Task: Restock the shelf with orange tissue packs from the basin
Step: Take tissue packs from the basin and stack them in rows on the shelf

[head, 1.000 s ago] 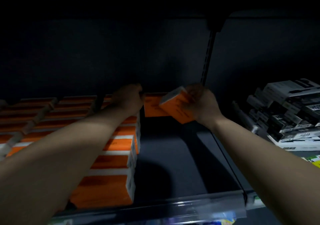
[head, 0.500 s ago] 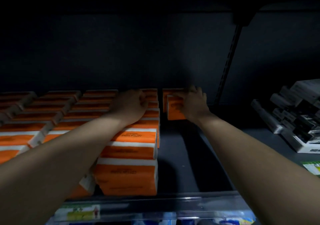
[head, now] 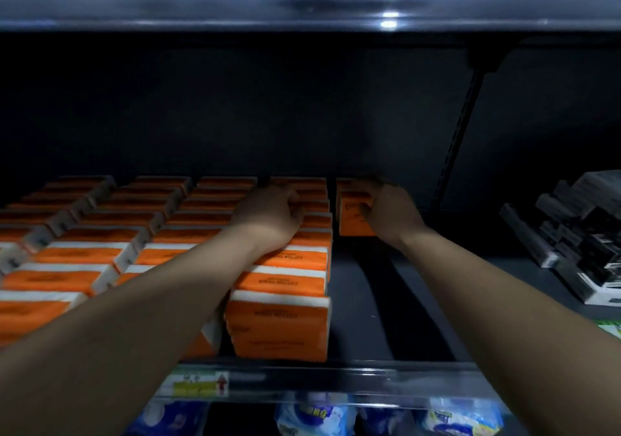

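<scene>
Orange tissue pack (head: 353, 222) within right fingers (head: 376, 187)

Dim shelf (head: 363, 304): right hand (head: 388, 215) grips orange tissue pack (head: 353, 222) at rear; left hand (head: 268, 215) rests on neighbouring full row (head: 285, 304).

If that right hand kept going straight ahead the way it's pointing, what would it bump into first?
The right hand grips an orange tissue pack; straight on, a second orange pack seems to stand just behind, then the dark back panel.
</scene>
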`<state>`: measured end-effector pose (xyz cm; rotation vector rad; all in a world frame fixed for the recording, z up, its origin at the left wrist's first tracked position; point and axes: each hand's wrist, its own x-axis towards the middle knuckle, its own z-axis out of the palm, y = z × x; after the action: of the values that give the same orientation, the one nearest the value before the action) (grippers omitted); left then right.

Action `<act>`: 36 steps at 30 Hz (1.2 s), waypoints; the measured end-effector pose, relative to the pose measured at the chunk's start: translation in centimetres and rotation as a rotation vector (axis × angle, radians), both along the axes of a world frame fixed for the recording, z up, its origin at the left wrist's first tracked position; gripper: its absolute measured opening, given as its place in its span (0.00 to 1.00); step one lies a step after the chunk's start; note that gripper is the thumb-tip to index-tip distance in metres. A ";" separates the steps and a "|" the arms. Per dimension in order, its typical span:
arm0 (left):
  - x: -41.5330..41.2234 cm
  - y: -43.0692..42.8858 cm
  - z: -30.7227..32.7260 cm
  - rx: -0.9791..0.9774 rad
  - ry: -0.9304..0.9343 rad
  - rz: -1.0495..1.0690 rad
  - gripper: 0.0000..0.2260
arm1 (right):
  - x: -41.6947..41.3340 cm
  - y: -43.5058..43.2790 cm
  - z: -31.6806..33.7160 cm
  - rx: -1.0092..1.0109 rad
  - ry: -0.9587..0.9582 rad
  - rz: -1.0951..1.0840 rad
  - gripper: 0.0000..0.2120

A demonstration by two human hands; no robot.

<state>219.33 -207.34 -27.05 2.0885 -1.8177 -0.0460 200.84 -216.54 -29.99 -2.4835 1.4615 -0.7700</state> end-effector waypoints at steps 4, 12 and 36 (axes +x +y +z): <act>1.6 2.6 1.3 -0.035 0.018 0.020 0.16 | 2.3 3.8 3.2 0.005 -0.022 0.097 0.19; 8.6 13.1 3.6 -0.197 -0.071 0.159 0.15 | 11.8 13.1 6.8 -0.134 -0.042 0.327 0.20; 39.1 54.3 -14.1 0.205 0.137 0.901 0.17 | 47.3 43.2 -10.6 0.321 0.060 0.981 0.18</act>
<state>258.44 -153.03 -41.14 2.7691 -0.6932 -0.1351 248.15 -173.37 -40.61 -2.5065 0.2047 -0.2324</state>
